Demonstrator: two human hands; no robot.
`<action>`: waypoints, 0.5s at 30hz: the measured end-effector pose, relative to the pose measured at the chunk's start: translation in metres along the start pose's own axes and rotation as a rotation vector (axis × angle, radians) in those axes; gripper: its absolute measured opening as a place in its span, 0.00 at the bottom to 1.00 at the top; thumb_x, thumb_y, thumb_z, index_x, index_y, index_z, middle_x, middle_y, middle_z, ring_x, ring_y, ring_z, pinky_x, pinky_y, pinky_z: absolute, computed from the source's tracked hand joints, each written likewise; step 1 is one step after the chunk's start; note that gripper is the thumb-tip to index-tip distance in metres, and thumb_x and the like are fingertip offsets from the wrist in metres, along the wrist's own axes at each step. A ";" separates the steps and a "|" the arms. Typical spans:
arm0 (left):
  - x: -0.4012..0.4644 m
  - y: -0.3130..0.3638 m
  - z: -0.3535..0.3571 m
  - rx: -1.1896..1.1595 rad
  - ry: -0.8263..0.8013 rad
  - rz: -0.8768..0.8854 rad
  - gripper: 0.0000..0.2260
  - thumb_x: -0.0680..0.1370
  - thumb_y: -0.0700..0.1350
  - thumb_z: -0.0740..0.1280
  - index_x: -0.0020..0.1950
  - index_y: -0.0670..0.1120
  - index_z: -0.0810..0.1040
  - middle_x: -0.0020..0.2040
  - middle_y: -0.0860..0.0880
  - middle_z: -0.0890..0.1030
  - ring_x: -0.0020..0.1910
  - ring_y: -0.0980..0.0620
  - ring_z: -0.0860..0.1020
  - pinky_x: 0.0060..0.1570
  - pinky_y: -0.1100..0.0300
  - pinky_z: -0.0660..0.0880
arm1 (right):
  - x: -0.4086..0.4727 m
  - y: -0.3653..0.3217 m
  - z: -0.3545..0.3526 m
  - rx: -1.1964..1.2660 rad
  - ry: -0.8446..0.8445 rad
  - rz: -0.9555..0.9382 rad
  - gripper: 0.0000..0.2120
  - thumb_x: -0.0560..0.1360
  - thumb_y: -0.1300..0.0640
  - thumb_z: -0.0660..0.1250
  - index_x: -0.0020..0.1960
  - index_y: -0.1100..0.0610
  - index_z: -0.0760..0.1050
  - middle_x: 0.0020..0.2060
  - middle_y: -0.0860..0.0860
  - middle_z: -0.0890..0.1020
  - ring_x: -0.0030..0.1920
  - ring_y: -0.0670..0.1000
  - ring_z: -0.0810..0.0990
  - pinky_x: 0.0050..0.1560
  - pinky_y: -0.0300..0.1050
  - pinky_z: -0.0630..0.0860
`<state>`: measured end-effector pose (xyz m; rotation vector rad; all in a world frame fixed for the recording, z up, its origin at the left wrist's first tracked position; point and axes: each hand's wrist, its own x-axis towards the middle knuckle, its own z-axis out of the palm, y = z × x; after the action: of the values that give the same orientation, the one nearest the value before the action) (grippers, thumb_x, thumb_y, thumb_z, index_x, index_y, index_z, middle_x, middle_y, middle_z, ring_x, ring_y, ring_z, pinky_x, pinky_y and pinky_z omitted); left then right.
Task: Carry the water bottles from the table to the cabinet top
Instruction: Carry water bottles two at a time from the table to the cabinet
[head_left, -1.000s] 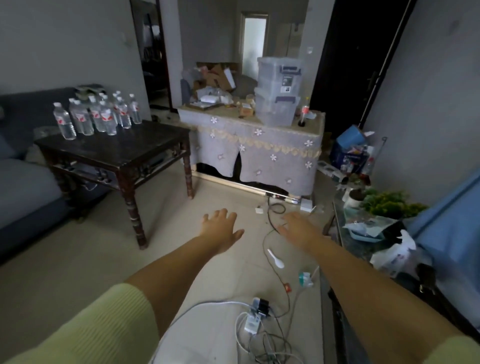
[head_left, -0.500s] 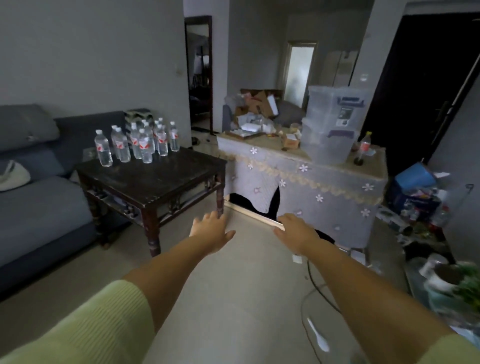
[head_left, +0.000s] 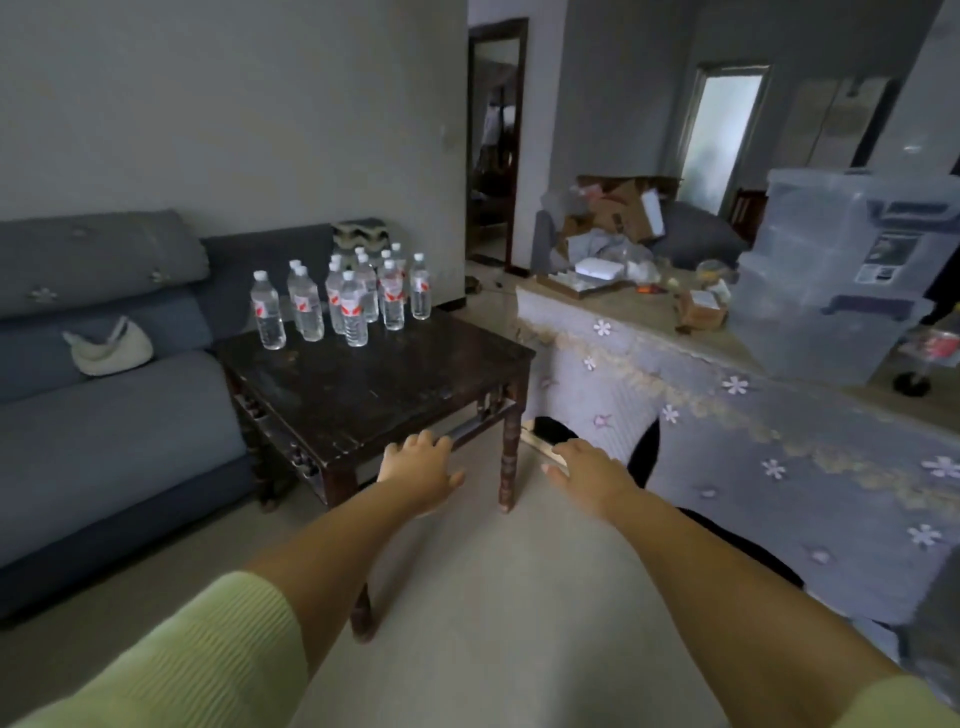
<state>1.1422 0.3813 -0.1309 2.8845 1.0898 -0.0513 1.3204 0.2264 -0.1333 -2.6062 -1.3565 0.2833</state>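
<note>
Counts in the room
About eleven water bottles (head_left: 355, 316) on one dark table (head_left: 395, 384); two stacked clear storage bins (head_left: 831, 280) far right; two hands.

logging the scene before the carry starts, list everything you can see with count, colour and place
water bottles: about a dozen, clear with red labels, far left corner of the table
table: one, dark wood, beside the sofa
sofa: one, blue-grey, left wall
bag: one, cream, on the sofa
cabinet: one, covered by a grey flowered cloth, right
storage bins: stacked, clear, on the cabinet top
cardboard boxes: several, brown, behind the cabinet
left hand: open, empty, by the table's near edge
right hand: open, empty, before the cabinet
</note>
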 end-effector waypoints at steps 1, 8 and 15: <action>0.021 -0.007 -0.002 -0.007 0.012 -0.034 0.25 0.79 0.61 0.57 0.71 0.49 0.65 0.68 0.45 0.69 0.67 0.43 0.68 0.66 0.46 0.65 | 0.029 0.001 0.000 -0.007 -0.003 -0.018 0.22 0.81 0.43 0.54 0.69 0.53 0.67 0.67 0.55 0.71 0.66 0.59 0.70 0.66 0.57 0.67; 0.166 -0.034 -0.020 -0.095 0.020 -0.256 0.24 0.79 0.60 0.57 0.71 0.48 0.65 0.67 0.45 0.69 0.67 0.44 0.68 0.65 0.46 0.67 | 0.214 0.019 -0.015 -0.029 -0.047 -0.172 0.24 0.80 0.41 0.53 0.72 0.52 0.65 0.69 0.53 0.70 0.68 0.58 0.71 0.67 0.55 0.67; 0.256 -0.039 -0.009 -0.265 -0.040 -0.391 0.25 0.80 0.61 0.56 0.72 0.48 0.64 0.68 0.44 0.69 0.67 0.42 0.68 0.64 0.45 0.68 | 0.332 0.031 -0.018 -0.013 -0.114 -0.176 0.23 0.80 0.42 0.54 0.70 0.53 0.66 0.67 0.54 0.71 0.66 0.57 0.72 0.66 0.55 0.70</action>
<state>1.3089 0.5801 -0.1370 2.3964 1.5074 0.0174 1.5363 0.4803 -0.1510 -2.4929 -1.6186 0.4025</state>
